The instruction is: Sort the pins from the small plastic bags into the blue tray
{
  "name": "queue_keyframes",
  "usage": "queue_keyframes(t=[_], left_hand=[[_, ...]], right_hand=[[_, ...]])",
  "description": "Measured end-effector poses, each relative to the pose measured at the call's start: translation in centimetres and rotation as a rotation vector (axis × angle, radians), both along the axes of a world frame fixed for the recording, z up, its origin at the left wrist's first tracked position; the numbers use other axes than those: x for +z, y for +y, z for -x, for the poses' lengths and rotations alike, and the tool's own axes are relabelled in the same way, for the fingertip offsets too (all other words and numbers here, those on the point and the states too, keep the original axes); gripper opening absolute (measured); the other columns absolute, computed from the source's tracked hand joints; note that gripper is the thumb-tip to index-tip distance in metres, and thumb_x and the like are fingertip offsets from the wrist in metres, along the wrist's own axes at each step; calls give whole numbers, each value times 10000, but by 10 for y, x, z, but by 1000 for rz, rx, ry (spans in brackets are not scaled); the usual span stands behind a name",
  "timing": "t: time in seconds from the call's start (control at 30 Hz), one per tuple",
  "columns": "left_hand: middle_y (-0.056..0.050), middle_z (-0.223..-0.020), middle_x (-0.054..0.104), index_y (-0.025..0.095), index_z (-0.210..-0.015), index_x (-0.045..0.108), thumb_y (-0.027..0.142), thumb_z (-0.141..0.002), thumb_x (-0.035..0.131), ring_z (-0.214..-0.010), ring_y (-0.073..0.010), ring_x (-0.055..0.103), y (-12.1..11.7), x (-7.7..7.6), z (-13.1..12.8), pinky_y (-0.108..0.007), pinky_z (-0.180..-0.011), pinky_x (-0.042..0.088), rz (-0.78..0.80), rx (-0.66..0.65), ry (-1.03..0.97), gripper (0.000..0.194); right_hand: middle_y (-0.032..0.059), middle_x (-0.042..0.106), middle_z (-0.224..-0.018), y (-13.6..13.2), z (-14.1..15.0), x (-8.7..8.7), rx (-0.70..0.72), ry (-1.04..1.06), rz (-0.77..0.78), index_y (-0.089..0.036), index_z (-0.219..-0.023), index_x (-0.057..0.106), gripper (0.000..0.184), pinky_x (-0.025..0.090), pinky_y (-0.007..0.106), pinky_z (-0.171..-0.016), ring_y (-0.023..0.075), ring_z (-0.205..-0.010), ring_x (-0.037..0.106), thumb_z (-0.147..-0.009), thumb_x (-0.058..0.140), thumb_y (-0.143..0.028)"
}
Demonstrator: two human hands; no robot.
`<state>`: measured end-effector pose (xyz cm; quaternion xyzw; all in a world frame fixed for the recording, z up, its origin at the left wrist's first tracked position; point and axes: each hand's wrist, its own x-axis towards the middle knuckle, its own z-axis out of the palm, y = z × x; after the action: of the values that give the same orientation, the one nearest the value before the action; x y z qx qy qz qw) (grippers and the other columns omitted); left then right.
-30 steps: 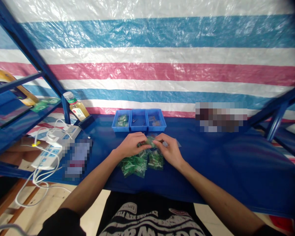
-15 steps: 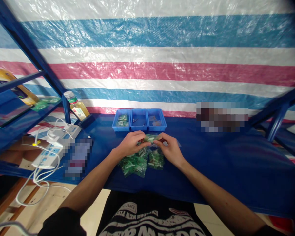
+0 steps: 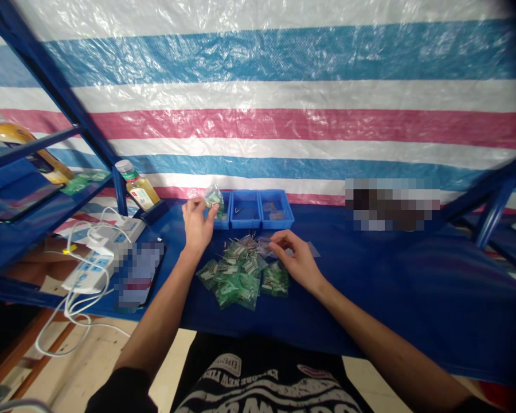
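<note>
Your left hand (image 3: 196,226) is raised at the back of the blue cloth-covered shelf top (image 3: 370,281), fingers and thumb pinched on a small clear plastic bag with green contents (image 3: 214,197). The bag hangs just over the left compartment of a blue plastic three-compartment tray (image 3: 245,210), not resting in it. That compartment holds at least one green-filled bag; the middle one has small metal bits, and the right one has small brownish pieces.

Your right hand (image 3: 294,259) sits palm down, fingers part open and lightly curled, holding nothing that can be seen. Its fingertips (image 3: 272,244) are at the back right edge of a loose heap of small clear bags with green contents (image 3: 236,281), which lies on the shelf top in front of the tray, between your hands. Thin metal pins (image 3: 246,240) show along the heap's back edge.

A white power strip (image 3: 90,274) with white cables lies left of your left arm, and a yellow-capped bottle of juice (image 3: 137,186) stands beyond it.
</note>
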<state>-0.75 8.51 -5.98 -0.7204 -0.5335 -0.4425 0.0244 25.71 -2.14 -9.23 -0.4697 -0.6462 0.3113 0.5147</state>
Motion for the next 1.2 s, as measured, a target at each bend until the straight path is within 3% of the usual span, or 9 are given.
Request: queue_keyframes(t=[0.07, 0.2, 0.37, 0.47, 0.6, 0.77, 0.9, 1.0, 1.2], left_hand=[[-133, -1204, 600, 180, -973, 733, 478, -992, 561, -1138, -304, 520, 13, -4, 16, -479, -1059, 423, 60, 110, 32, 344], [-144, -1364, 525, 216, -1031, 768, 500, -999, 520, -1283, -360, 447, 26, -15, 33, -556, -1098, 392, 241, 146, 73, 379], [-143, -1338, 537, 236, -1209, 711, 433, -974, 582, -1252, -343, 473, 21, -17, 30, -548, -1109, 406, 150, 139, 103, 333], [-133, -1304, 555, 231, -1142, 733, 393, -992, 560, -1248, -324, 484, 14, -13, 23, -528, -1132, 397, 73, 68, 130, 280], [-112, -1234, 613, 214, -1044, 740, 359, -1016, 531, -1198, -283, 533, 2, -5, 11, -472, -1096, 448, 7, -83, 92, 256], [-82, -1089, 704, 202, -1066, 715, 286, -1030, 527, -1057, -217, 626, -19, 6, -13, -402, -997, 511, 18, -481, 107, 209], [-91, -1040, 738, 187, -1067, 718, 265, -1032, 525, -992, -210, 656, -31, 6, -28, -384, -950, 524, 53, -678, 209, 211], [-78, -1013, 744, 192, -1056, 729, 276, -1026, 543, -971, -199, 665, -33, 3, -34, -349, -917, 532, 88, -714, 318, 206], [-69, -951, 742, 204, -1027, 749, 358, -944, 681, -953, -227, 661, -28, -8, -31, -349, -874, 537, 145, -580, 446, 188]], right_hand=[[32, 693, -864, 0, 1, -2, 1, -4, 8, -218, -982, 648, 240, 509, 322, -710, 196, -755, 626, -956, 641, -456], [27, 700, -867, -1, 2, -4, -2, -29, 20, -223, -1003, 648, 209, 503, 315, -695, 195, -758, 633, -963, 630, -427], [24, 687, -847, -1, 0, 1, 10, -143, -40, -228, -950, 644, 133, 499, 333, -711, 196, -742, 613, -981, 586, -344], [39, 682, -865, -1, -1, 5, 51, -334, -143, -233, -940, 649, 92, 489, 373, -784, 224, -815, 607, -967, 561, -222], [67, 700, -988, -1, -3, 7, 39, -587, -209, -233, -992, 659, 203, 442, 425, -875, 271, -976, 583, -901, 561, -80], [80, 678, -1082, 2, -5, 3, 23, -737, -202, -241, -1100, 658, 287, 426, 429, -866, 295, -1042, 554, -840, 678, -119], [69, 672, -1052, 2, -4, 2, 47, -736, -201, -246, -1083, 657, 241, 421, 415, -844, 282, -1019, 558, -861, 698, -162], [64, 682, -1027, 0, -2, 5, 69, -695, -212, -248, -1067, 662, 187, 414, 416, -839, 271, -1000, 561, -901, 669, -162], [64, 688, -1011, -1, 1, 4, 88, -671, -204, -248, -1043, 658, 87, 414, 417, -828, 267, -979, 568, -967, 629, -218]])
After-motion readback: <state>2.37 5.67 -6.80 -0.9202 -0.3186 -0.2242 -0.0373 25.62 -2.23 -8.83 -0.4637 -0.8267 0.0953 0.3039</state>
